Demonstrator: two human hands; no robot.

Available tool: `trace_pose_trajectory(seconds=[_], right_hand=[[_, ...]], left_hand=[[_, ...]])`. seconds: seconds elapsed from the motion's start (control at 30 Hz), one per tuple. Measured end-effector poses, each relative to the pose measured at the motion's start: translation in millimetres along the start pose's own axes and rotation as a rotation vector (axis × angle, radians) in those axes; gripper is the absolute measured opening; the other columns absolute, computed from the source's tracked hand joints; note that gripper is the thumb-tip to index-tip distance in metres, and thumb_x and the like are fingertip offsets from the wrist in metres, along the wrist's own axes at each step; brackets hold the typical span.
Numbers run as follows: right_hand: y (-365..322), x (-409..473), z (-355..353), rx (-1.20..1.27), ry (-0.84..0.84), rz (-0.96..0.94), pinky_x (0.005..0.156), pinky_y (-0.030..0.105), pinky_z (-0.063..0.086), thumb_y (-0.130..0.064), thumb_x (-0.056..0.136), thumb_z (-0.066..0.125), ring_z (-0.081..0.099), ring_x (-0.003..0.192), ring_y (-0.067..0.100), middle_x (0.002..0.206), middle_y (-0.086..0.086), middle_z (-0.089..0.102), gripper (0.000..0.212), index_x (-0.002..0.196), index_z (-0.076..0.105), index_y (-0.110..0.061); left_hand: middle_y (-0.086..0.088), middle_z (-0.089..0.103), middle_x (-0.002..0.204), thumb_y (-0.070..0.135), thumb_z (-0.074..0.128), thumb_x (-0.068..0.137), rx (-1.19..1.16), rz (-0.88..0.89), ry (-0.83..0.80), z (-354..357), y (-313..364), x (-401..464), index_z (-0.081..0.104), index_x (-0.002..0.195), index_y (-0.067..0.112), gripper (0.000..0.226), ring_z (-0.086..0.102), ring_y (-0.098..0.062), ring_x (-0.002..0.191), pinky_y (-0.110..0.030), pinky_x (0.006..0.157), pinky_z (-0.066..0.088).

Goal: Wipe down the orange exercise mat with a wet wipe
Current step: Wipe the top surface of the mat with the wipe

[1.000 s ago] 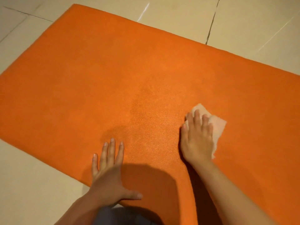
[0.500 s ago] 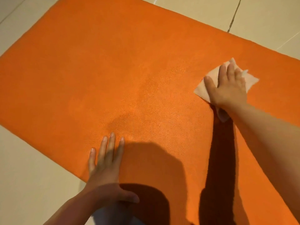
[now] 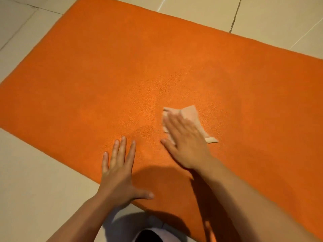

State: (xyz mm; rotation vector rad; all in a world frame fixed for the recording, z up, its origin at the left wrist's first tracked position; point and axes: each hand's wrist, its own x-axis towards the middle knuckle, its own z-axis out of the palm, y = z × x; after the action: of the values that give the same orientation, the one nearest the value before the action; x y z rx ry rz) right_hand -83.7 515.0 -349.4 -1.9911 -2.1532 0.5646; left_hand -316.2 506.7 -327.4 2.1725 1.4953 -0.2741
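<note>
Under the right hand, a crumpled pale pink wet wipe lies flat on the orange textured exercise mat, near its middle. That hand presses down with straight fingers held close together; the wipe's corners poke out beyond the fingertips and to the right. Just beside it the left hand rests palm-down, fingers spread, at the mat's near edge — thumb along the border. Bare orange surface stretches wide on all sides. Beige floor tiles surround the mat. The wipe looks blurred — its folds are unclear.
</note>
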Motion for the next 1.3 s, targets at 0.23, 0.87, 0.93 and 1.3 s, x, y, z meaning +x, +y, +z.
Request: trace_pose_trajectory(seconds=[0.23, 0.87, 0.93, 1.3], right_hand=[[78.2, -56.9, -37.0, -0.028, 0.028, 0.547, 0.121, 0.05, 0.004, -0.065, 0.094, 0.005, -0.003, 0.151, 0.029, 0.165, 0.006, 0.001, 0.077, 0.157, 0.009, -0.021], [-44.6, -77.2, 22.6, -0.077, -0.011, 0.364, 0.118, 0.039, -0.012, -0.051, 0.091, -0.012, -0.026, 0.143, 0.019, 0.162, 0.001, -0.016, 0.069, 0.155, -0.011, -0.024], [-13.9, -113.5, 14.6, -0.026, 0.086, 0.604, 0.12, 0.044, -0.004, -0.049, 0.093, -0.006, -0.016, 0.149, 0.023, 0.165, 0.004, -0.007, 0.071, 0.158, 0.002, -0.021], [-167.0, -77.1, 49.5, 0.051, -0.205, 0.053, 0.114, 0.042, -0.022, -0.045, 0.098, -0.005, -0.018, 0.149, 0.026, 0.164, 0.002, -0.01, 0.063, 0.157, 0.002, -0.025]], left_hand=[[0.001, 0.037, 0.155, 0.056, 0.047, 0.087, -0.199, 0.033, 0.231, 27.6, -6.3, -77.2, 0.048, 0.143, 0.027, 0.063, 0.026, -0.015, 0.144, -0.039, 0.116, 0.025], [0.016, 0.055, 0.107, 0.004, 0.057, 0.094, -0.615, -0.263, 0.487, 18.6, -13.6, -133.7, 0.064, 0.113, 0.021, 0.026, 0.052, 0.016, 0.1, 0.001, 0.084, 0.035], [0.01, 0.057, 0.108, 0.003, 0.057, 0.094, -0.614, -0.249, 0.486, 23.6, -11.8, -135.3, 0.065, 0.114, 0.017, 0.025, 0.053, 0.013, 0.102, 0.003, 0.083, 0.034], [0.003, 0.057, 0.112, 0.006, 0.056, 0.096, -0.594, -0.322, 0.525, 13.9, -17.5, -132.8, 0.065, 0.119, 0.011, 0.025, 0.049, 0.004, 0.085, 0.0, 0.079, 0.031]])
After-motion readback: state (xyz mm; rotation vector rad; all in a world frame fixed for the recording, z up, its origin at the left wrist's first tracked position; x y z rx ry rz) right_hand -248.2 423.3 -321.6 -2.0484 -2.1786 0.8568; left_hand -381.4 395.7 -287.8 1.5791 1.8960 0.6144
